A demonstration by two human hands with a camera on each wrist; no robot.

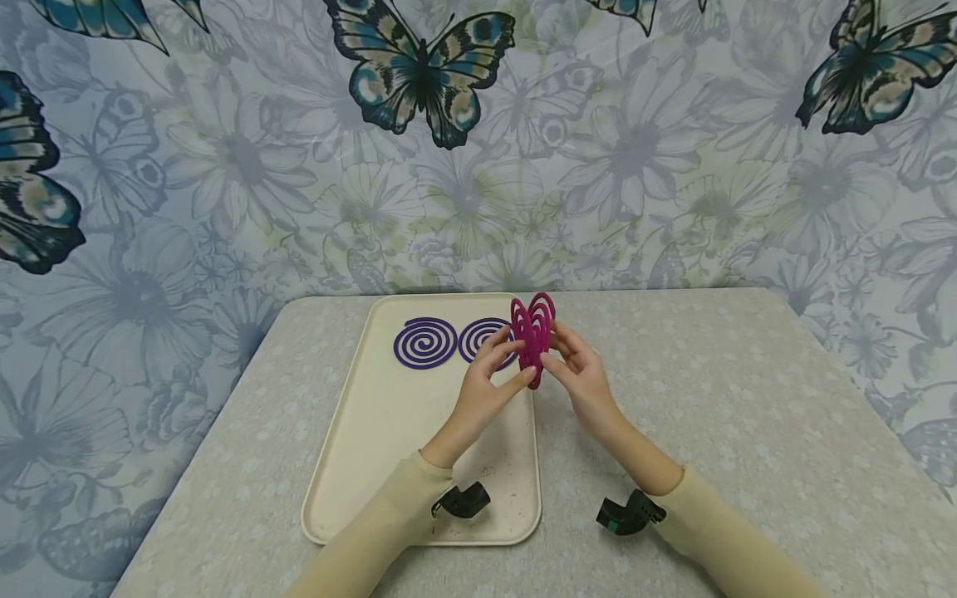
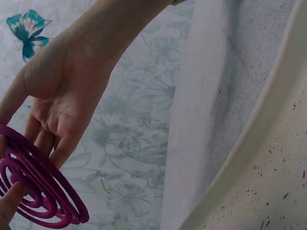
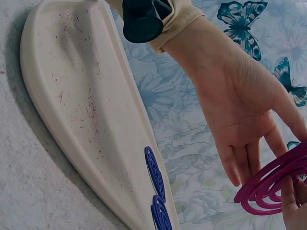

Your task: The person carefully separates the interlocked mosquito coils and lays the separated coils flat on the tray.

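In the head view, both hands hold up a magenta spiral piece (image 1: 533, 340) over the tray's right edge. It shows two looped, ringed parts that lean apart at the top and meet lower down; whether it is one piece or two I cannot tell. My left hand (image 1: 478, 382) pinches it from the left, my right hand (image 1: 586, 382) from the right. The left wrist view shows the right hand (image 2: 67, 91) across the magenta rings (image 2: 48, 191). In the right wrist view, the left hand (image 3: 235, 96) grips the far side of the rings (image 3: 261, 199).
A cream tray (image 1: 419, 448) lies on the cloth-covered table (image 1: 710, 374), with small dark crumbs in its near part. Towards its far end lie a purple spiral (image 1: 424, 343) and a second purple spiral (image 1: 478, 332), partly behind the left hand. Butterfly-patterned wall covering (image 1: 463, 208) stands behind.
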